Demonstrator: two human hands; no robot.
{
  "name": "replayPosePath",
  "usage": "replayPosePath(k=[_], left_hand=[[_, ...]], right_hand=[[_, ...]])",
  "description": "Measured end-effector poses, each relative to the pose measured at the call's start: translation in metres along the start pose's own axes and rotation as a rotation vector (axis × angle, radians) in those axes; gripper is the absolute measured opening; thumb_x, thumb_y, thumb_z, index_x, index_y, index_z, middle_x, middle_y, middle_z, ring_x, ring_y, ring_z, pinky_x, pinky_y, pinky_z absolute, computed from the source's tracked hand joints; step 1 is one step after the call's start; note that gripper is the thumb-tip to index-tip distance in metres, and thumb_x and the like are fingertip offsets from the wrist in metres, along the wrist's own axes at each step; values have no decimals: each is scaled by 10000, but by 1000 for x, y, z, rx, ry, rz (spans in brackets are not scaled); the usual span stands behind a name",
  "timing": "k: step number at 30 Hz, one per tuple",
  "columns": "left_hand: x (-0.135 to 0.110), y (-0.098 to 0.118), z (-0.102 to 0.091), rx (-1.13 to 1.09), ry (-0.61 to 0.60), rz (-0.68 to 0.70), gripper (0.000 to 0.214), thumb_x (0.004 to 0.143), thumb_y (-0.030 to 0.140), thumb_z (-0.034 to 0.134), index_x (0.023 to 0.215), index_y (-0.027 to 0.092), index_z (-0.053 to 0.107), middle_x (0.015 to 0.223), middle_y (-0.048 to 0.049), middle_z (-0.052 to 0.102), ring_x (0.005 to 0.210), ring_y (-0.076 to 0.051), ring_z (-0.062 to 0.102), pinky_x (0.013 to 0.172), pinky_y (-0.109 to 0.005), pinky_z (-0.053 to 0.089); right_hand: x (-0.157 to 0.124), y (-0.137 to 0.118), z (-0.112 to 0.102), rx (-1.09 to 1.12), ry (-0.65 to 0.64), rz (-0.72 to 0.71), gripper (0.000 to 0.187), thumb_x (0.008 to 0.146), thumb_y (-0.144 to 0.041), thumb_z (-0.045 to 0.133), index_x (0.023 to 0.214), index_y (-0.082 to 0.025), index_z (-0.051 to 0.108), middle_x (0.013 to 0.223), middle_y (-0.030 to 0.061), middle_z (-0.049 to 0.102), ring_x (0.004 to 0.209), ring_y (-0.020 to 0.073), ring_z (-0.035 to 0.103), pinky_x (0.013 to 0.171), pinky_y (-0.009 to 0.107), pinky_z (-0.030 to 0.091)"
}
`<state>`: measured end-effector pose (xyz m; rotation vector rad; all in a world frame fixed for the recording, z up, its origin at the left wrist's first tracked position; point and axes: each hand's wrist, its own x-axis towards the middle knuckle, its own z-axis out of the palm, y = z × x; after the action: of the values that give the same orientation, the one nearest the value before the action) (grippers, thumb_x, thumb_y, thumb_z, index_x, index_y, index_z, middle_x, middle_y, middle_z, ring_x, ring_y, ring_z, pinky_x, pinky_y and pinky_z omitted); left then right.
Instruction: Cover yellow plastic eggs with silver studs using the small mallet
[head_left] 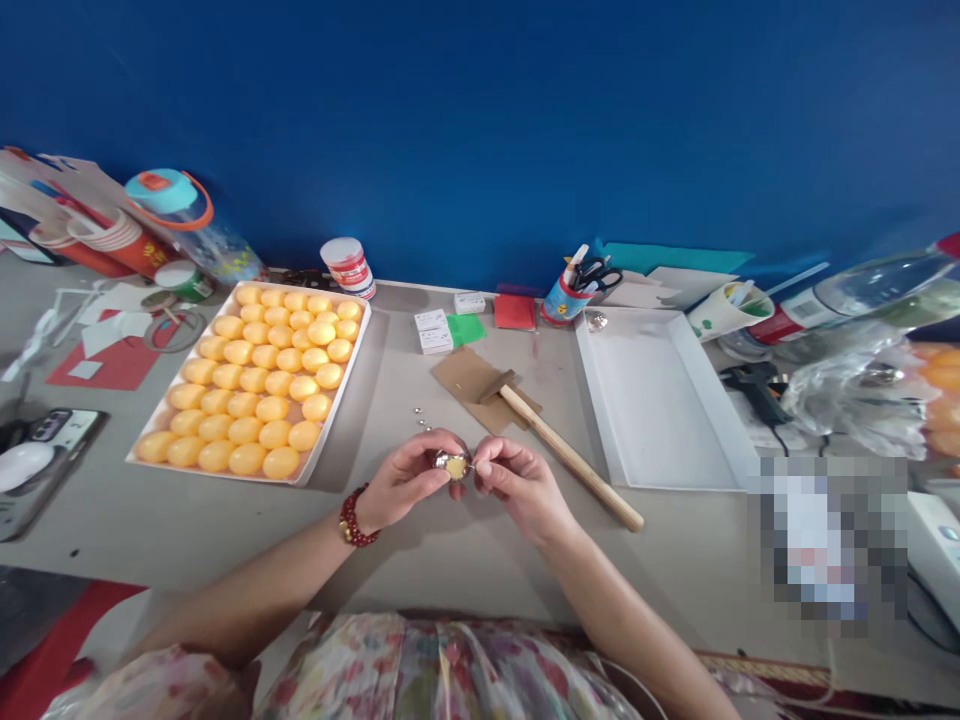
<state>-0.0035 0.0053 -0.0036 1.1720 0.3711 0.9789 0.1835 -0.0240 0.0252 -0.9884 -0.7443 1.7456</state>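
Note:
My left hand (417,474) is closed around a small round shiny metal piece with a yellow face (454,466), held between thumb and fingers. My right hand (517,480) is closed in a pinch at that piece's right edge, on a thin, pin-like bit (472,465) too small to make out fully. Just beyond my hands lie a few tiny shiny bits (423,424) on the table. A hammer with a wooden handle (574,455) rests to the right of my right hand, its head on a piece of brown cardboard (465,380).
On the left stands a tray (360,345) of yellow-orange, egg-shaped balls. At the right lies a white tray (667,400) with a shiny metal piece (597,321) in its far corner. Small white boxes (433,330), a pen cup (564,302) and a white-lidded tub (347,268) stand along the back.

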Motion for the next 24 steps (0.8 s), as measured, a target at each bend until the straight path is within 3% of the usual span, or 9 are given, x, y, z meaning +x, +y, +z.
replayPosePath(k=[24], left_hand=[[-2, 1, -1, 114, -24, -1, 234, 914, 170, 593, 1142, 218, 620, 1094, -82, 549, 848, -155, 624, 684, -290, 597]], right_hand=[[0, 0, 0, -47, -85, 15, 213, 801, -362, 779, 780, -183, 665, 752, 18, 694, 671, 149, 647, 605, 259, 463]])
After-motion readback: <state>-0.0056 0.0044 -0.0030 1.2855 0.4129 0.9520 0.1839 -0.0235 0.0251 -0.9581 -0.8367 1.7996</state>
